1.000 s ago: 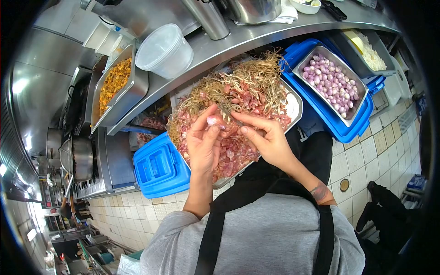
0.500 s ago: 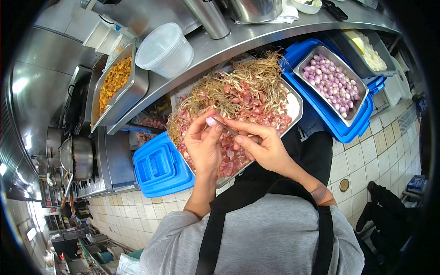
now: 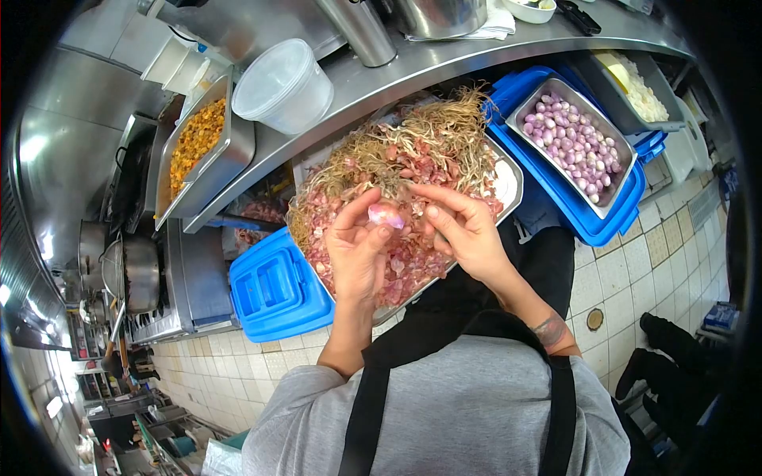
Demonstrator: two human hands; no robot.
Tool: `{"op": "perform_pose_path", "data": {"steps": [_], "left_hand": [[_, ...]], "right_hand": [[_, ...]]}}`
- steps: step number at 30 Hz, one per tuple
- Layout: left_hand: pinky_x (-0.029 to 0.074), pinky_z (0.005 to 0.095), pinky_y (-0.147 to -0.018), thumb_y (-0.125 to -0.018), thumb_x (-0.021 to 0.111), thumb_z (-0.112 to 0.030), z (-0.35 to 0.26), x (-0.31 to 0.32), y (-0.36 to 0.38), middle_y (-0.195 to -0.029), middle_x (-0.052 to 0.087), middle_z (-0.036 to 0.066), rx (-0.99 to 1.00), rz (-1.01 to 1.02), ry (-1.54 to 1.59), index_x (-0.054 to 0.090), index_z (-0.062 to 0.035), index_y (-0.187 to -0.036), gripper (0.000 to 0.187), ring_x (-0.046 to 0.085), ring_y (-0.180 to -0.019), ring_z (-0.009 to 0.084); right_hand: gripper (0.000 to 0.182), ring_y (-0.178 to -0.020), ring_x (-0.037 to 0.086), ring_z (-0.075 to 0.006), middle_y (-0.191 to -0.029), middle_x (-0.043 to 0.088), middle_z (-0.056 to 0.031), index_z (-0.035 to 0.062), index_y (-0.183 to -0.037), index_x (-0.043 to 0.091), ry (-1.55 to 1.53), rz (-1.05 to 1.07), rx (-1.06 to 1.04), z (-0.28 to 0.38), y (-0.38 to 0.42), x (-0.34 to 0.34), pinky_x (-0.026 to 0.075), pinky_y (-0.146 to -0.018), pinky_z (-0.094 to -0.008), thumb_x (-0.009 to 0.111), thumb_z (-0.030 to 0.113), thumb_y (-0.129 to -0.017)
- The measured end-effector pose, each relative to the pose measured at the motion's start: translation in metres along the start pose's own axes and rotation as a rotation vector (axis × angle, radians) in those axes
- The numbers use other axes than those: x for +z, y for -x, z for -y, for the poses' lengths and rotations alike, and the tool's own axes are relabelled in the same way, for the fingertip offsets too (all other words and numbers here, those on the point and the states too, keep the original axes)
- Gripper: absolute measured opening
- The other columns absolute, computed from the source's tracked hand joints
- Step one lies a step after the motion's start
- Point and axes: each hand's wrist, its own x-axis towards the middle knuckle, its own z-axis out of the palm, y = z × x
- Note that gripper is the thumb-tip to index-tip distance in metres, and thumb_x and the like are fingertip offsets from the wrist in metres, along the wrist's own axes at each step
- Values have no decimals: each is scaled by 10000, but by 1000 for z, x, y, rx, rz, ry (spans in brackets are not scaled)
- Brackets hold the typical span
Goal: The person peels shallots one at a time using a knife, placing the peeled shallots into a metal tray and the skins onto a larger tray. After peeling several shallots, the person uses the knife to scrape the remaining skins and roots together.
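Between the thumb and fingers of my left hand (image 3: 357, 246) is a shallot (image 3: 385, 216) with purple and pinkish skin. My right hand (image 3: 462, 234) is just to its right, fingers curled with the thumb near the index finger; what it holds is too blurred to make out. Both hands hover over a large metal tray (image 3: 517, 184) heaped with reddish skins (image 3: 397, 274) and dry roots (image 3: 381, 159). Peeled purple shallots (image 3: 571, 143) fill a metal pan resting on a blue lid at the right.
A steel counter (image 3: 349, 99) runs behind the tray, bearing a clear plastic tub (image 3: 286, 87) and a pan of orange diced food (image 3: 197, 143). A blue lid (image 3: 278, 285) lies at the left. Dark-clothed legs of a person (image 3: 671, 357) show at the lower right.
The small blade at my fingers is no longer distinguishable. My hands have moved slightly apart, and the shallot in my left hand is turned to show more of its skin.
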Motion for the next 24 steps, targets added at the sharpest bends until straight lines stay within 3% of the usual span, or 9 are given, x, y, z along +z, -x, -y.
{"op": "perform_pose_path", "data": {"steps": [5, 9, 15, 19, 24], "left_hand": [[546, 306, -753, -777, 637, 20, -5, 3, -3, -1036, 601, 156, -13, -39, 55, 510, 24, -1152, 396, 614, -907, 203], [542, 309, -770, -784, 635, -1, 0, -3, -4, -1058, 594, 147, -5, -74, 15, 518, 7, -1145, 379, 614, -902, 202], [529, 316, -792, -794, 634, -30, -2, 2, -2, -1100, 573, 148, -59, -38, 92, 500, -10, -1183, 412, 599, -941, 207], [526, 332, -813, -816, 594, -12, 1, -6, -3, -1152, 543, 193, -130, 57, 273, 463, -2, -1219, 424, 587, -976, 206], [522, 332, -827, -820, 585, -16, -2, -7, -5, -1201, 508, 191, -155, 116, 376, 437, -6, -1252, 457, 585, -972, 198]], "right_hand": [[328, -538, 421, -4, -726, 540, 10, 47, -1231, 508, 110, -51, -74, 2, 3, -1, 338, -473, -147, 496, 100, -907], [364, -695, 524, -23, -778, 557, 2, 36, -1255, 485, 57, 124, -65, 10, 10, 11, 416, -584, -153, 500, 55, -891], [339, -513, 429, -22, -735, 554, -18, 28, -1240, 497, -56, 138, 25, 0, 10, 6, 342, -445, -161, 492, 54, -902], [307, -473, 386, -35, -703, 543, -30, 25, -1215, 519, -276, 114, 73, -2, 4, -1, 311, -415, -164, 478, 87, -917], [305, -510, 403, -26, -713, 542, -1, 32, -1208, 530, -20, -32, -7, -5, -2, -8, 333, -444, -159, 495, 98, -913]]}}
